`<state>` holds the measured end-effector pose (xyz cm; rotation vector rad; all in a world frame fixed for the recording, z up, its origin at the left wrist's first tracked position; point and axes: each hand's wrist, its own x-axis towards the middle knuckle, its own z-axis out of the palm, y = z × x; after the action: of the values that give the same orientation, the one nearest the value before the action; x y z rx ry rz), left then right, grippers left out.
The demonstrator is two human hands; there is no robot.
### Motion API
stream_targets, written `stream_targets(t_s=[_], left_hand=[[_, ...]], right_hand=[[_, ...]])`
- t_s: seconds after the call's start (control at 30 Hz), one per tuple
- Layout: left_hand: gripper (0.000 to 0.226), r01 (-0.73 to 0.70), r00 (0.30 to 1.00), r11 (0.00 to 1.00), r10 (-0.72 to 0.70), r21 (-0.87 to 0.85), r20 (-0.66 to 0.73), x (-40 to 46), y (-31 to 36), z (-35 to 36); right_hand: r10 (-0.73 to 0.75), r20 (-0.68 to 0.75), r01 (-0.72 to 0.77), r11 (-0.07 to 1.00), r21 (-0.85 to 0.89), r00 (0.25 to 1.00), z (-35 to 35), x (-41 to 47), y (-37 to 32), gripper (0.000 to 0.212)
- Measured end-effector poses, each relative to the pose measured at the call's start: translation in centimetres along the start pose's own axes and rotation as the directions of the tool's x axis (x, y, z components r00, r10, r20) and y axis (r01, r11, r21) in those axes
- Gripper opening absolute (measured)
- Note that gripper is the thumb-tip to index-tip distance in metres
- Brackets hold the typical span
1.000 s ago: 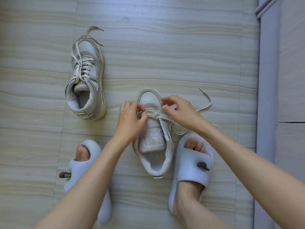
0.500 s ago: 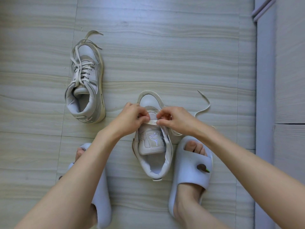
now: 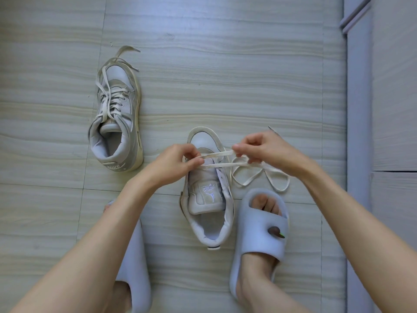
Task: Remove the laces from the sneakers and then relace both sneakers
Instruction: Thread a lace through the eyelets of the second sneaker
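A white and grey sneaker (image 3: 208, 202) lies on the floor between my feet, toe pointing away, tongue pulled up and most eyelets bare. Its cream lace (image 3: 259, 175) runs in two strands across the forefoot and loops loosely on the floor to the right. My left hand (image 3: 178, 161) pinches the strands at the shoe's left side. My right hand (image 3: 264, 150) pinches the lace off the shoe's right side, pulled taut. The second sneaker (image 3: 116, 120) lies at the upper left, still laced, its lace ends trailing past the toe.
My feet wear pale blue slides, the right slide (image 3: 259, 236) beside the near sneaker and the left slide (image 3: 135, 263) partly under my left forearm. The floor is light wood-grain tile. A white cabinet or door frame (image 3: 358, 132) rises along the right edge.
My right hand has moved right, away from the shoe, drawing the lace out across the forefoot. More loose lace now lies on the floor at the right. My left hand stays at the shoe's left side.
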<state>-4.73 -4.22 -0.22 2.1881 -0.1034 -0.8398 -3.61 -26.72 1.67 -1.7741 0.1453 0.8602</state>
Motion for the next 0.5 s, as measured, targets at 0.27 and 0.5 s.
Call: stream_targets(t_s=[0.27, 0.5], left_hand=[[0.023, 0.023, 0.996, 0.943, -0.050, -0.331, -0.072, -0.8, 0.0, -0.7], [0.021, 0.024, 0.978, 0.940, -0.093, -0.340, -0.188, -1.0, -0.8, 0.0]], right_hand=[[-0.053, -0.181, 0.074, 0.991, 0.108, 0.982, -3.9, -1.3, 1.2, 0.040], [-0.049, -0.340, 0.121, 0.973, 0.195, 0.939, -5.6, -2.7, 2.5, 0.029]])
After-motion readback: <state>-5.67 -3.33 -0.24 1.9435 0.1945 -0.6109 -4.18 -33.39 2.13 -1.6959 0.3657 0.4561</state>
